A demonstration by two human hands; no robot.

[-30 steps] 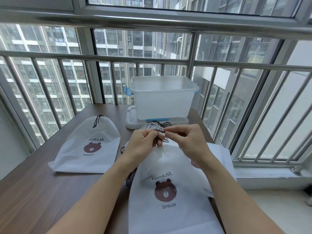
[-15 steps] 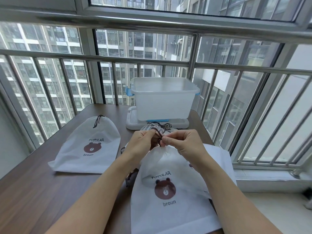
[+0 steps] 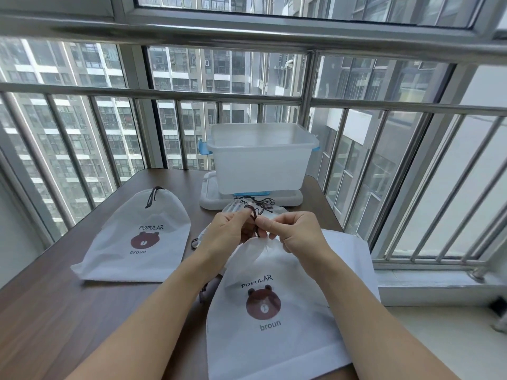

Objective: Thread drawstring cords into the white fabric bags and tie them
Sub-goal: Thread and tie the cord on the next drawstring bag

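Frame centre: left hand [image 3: 230, 232] and right hand [image 3: 295, 232] have raised the pinched cord [image 3: 254, 218] above the bag [image 3: 270, 305] mouth, knot likely tightening.

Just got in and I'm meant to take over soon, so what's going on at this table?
A person is working a dark cord at the mouth of a white bear-print bag, pinching it with the left hand and right hand. A second bag, lying flat to the left, already has its cord in. More loose cords lie in front of a translucent bin.
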